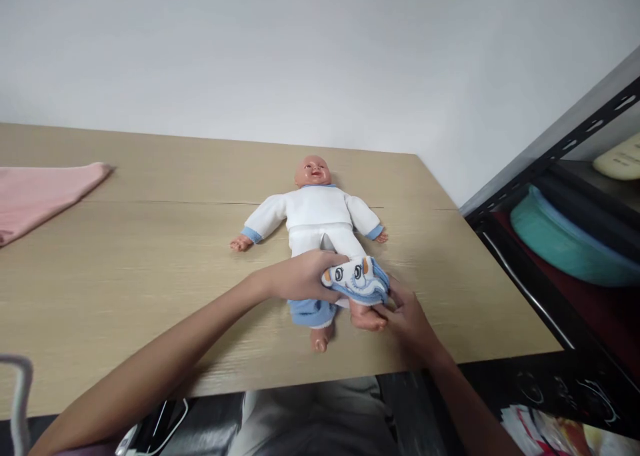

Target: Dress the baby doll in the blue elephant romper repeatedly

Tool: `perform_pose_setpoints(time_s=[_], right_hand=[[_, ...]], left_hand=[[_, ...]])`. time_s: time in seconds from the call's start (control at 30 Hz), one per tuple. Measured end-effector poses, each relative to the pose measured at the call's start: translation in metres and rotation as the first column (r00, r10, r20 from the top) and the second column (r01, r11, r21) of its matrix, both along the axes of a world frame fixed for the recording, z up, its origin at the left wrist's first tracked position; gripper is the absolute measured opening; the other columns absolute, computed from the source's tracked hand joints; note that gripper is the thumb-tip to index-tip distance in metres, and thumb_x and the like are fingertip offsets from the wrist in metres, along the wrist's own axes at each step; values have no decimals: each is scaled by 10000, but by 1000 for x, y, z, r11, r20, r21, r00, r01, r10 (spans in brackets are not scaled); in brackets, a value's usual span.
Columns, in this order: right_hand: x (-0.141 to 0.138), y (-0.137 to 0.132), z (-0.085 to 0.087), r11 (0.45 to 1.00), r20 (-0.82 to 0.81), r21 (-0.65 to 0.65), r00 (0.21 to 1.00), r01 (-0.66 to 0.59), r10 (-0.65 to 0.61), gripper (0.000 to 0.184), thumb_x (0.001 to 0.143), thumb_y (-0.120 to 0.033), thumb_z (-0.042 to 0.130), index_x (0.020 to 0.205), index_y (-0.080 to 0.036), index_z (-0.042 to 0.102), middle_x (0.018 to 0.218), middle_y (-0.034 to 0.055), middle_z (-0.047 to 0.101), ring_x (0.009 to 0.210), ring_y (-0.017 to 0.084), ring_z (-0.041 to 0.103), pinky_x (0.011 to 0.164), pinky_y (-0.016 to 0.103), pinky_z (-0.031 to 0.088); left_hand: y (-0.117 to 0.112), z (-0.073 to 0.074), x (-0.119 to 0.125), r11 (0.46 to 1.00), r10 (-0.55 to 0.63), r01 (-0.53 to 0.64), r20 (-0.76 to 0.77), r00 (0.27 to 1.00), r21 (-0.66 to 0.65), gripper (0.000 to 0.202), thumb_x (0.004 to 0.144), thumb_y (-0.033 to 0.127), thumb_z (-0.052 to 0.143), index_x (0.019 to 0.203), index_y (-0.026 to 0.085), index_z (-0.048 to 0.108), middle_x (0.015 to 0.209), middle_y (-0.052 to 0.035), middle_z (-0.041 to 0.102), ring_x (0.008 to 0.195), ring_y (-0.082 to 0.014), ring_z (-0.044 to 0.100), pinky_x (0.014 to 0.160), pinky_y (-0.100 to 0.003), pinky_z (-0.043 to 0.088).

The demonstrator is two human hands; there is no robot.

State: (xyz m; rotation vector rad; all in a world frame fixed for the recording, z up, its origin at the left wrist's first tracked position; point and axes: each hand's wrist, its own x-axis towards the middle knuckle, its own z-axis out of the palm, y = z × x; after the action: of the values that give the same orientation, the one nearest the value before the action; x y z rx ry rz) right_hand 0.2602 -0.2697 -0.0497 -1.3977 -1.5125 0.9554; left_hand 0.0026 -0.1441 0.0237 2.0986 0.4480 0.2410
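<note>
A baby doll (320, 206) lies on its back on the table, dressed in a white top with blue cuffs and white bottoms. Over its lower leg on the right is a bunched blue-and-white cloth (357, 279) with cartoon eyes; the bare foot sticks out below. I cannot tell if this cloth is part of the bottoms. My left hand (305, 276) grips its left edge, closed. At its right edge, beside the foot, my right hand (407, 313) is closed on the cloth, its fingertips partly hidden. The doll's other leg ends in a blue cuff (313, 313).
A pink cloth (45, 196) lies at the left of the wooden table (165, 243). To the right stands a black rack (550, 156) with a teal basin (565, 243). A white curved tube (23, 396) rises at the lower left.
</note>
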Motion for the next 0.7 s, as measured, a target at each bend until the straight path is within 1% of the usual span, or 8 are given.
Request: perform_pose_setpoints(time_s=[0.07,0.17,0.27,0.33,0.4,0.47,0.6,0.7], right_hand=[[15,20,16,982,146,14,972,-186,182,306,990,-400,756,1249,-247,814,1347,84,815,1276,343,752,1131,488,601],[33,46,38,912,314,-35,862,-408,398,275,1013,-468,741,1166,-263,843,1286,68,831,1202,329,767,1098,475,613],[42,59,57,870,470,-36,760,-491,449,400,958,-527,813,1264,-271,819,1342,82,801,1240,335,739,1137,485,586],[44,62,66,870,518,-4,743,-494,424,468,918,-542,862,1292,-266,800,1355,94,782,1258,337,717,1160,491,566],[43,67,70,866,495,26,759,-499,423,368,960,-519,824,1218,-258,797,1277,84,785,1218,311,710,1158,477,555],[39,76,68,861,383,21,800,-508,462,268,1023,-493,746,1119,-244,774,1138,63,779,1100,263,712,1086,431,580],[32,104,52,898,2,-38,899,-439,439,362,1036,-587,690,1096,-230,702,985,35,739,877,202,702,839,335,620],[33,118,47,883,-25,-66,885,-465,464,437,999,-633,716,1143,-221,732,1066,54,762,971,231,725,882,354,626]], left_hand=[[4,3,1,997,-25,27,-30,999,71,235,963,380,817,1076,201,715,1060,-35,721,933,-215,670,820,-330,487],[6,11,1,967,7,17,-92,996,256,299,1016,487,775,1077,198,728,1088,-66,722,1011,-262,669,903,-375,480],[4,22,-8,905,93,-10,-175,980,426,452,966,585,820,1173,196,717,1179,-101,708,1132,-324,642,998,-422,458],[3,30,-21,871,155,-17,-240,958,492,551,881,640,884,1179,205,723,1217,-111,693,1170,-359,617,1022,-445,449],[4,36,-35,857,199,-13,-306,931,516,566,800,657,937,1110,224,746,1213,-108,680,1178,-379,601,1015,-451,452],[7,40,-46,878,201,-11,-347,916,479,486,760,572,975,1058,249,767,1212,-92,680,1175,-373,606,976,-423,469],[20,40,-58,954,125,-35,-289,949,297,208,836,335,834,1021,260,776,1124,-59,721,1077,-306,650,877,-351,504],[29,37,-63,980,147,-111,-218,965,167,216,881,403,754,1020,238,756,991,-42,724,937,-271,652,812,-340,526]])
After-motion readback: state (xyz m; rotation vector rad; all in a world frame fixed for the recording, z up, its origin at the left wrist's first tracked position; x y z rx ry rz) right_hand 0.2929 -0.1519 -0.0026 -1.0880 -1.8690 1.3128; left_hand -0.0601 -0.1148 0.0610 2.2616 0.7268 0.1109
